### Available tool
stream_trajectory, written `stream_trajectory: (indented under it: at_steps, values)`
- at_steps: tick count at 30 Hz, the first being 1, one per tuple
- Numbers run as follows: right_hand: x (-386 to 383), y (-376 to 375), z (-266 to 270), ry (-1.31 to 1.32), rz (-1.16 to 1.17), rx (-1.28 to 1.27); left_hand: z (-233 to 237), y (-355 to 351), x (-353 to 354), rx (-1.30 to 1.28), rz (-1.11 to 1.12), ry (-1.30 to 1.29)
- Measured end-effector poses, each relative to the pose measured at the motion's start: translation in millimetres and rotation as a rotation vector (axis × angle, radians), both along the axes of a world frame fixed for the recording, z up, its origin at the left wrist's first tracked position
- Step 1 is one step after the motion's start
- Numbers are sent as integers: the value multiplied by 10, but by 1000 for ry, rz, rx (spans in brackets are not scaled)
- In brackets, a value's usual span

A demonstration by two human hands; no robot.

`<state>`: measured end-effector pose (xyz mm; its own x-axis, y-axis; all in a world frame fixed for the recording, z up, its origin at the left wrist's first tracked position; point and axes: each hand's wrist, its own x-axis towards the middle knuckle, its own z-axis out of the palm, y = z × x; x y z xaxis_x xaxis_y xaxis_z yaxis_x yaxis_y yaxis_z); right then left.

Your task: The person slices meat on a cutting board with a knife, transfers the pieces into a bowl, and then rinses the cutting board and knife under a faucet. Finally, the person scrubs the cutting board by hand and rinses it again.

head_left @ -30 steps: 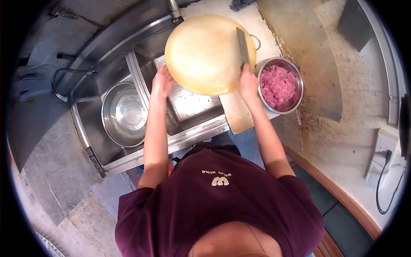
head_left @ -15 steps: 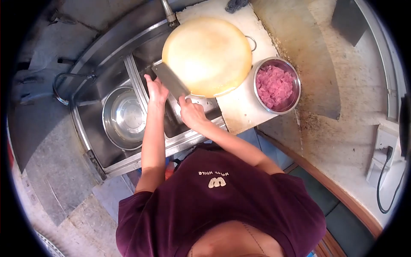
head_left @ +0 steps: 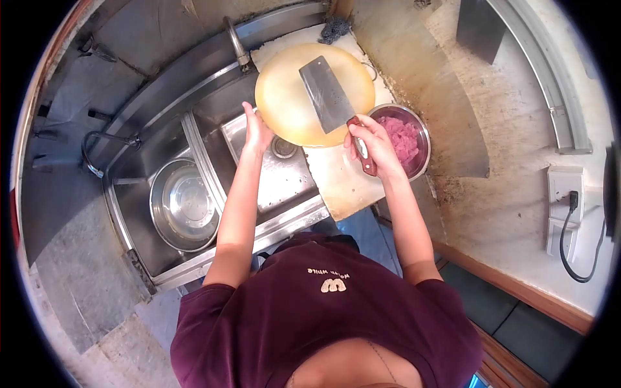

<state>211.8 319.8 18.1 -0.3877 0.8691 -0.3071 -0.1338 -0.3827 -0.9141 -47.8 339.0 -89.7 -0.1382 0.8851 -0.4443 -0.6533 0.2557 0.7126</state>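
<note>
A cleaver (head_left: pixel 325 96) with a broad grey blade and a red-brown handle is in my right hand (head_left: pixel 374 145). My fingers are wrapped round the handle, and the blade is over the round, yellowish cutting board (head_left: pixel 277 84), angled toward its far side. My left hand (head_left: pixel 257 132) is at the board's near-left edge, above the sink, thumb stretched upward and nothing seen in the palm. Beside my right hand stands a metal bowl (head_left: pixel 424 155) of sliced pink raw meat (head_left: pixel 399 139), partly covered by the hand and forearm.
A double steel sink (head_left: pixel 272 187) lies to the left, its left basin holding a metal basin (head_left: pixel 155 200) of water. Two faucets (head_left: pixel 236 44) rise behind and left. A white counter board (head_left: pixel 336 187) lies under the cutting board. At the back is a dark scrubber (head_left: pixel 335 30); a wall bounds the right.
My right hand has carried the cleaver rightward from over the sink to above the cutting board. My left hand has moved slightly right. The view has shifted a little.
</note>
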Motion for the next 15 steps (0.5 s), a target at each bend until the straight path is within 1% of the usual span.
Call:
stream_trajectory:
  at_steps: [2, 4, 5, 6, 7, 8, 9, 10, 11, 13, 15]
  values:
    - [78, 8, 69, 83, -12, -9, 102, 9, 72, 36, -35, 1]
    - [106, 3, 101, 146, -20, -12, 78, 128, 169, 61, 71, 696]
    - [105, 6, 92, 124, -24, -1, 53, 99, 199, 178, 52, 946]
    - [96, 7, 64, 103, -27, 8, 299, 21, 289, 284, 69, 1203]
    - [80, 0, 44, 83, -25, 16, 602, -55, 417, 433, -77, 1265]
    - [58, -15, 36, 67, -10, 13, 761, -102, 532, 577, -223, 1318]
    - [28, -19, 31, 51, 9, 12, 814, -99, 658, 756, -298, 1463]
    - [-7, -17, 30, 35, 31, 12, 915, -129, 779, 822, -388, 1576]
    - [-36, -25, 27, 46, 63, 16, 1026, -209, 855, 821, -473, 1693]
    - [-65, -54, 18, 68, 119, 22, 1001, -227, 840, 823, -460, 1653]
    - [-64, -69, 34, 34, 176, 26, 935, -215, 738, 780, -451, 1669]
